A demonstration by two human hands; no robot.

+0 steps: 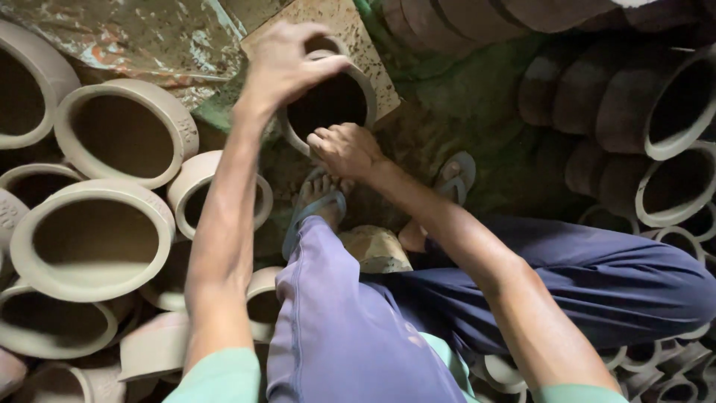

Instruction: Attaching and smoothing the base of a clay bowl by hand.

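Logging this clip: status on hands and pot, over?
Left hand on far rim of clay pot. Right hand on near rim. Pot sits on square board. Other pots crowd both sides.

hands (287,63): 2 | sandals (313,209): 2 | square board (335,22): 1

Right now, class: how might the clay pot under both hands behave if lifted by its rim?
The clay pot looks thick-walled, so probably heavy for its size. Its matte, unglazed rim suggests fragile clay that could chip or deform. The left hand and right hand both grip the rim, so probably not slippery.
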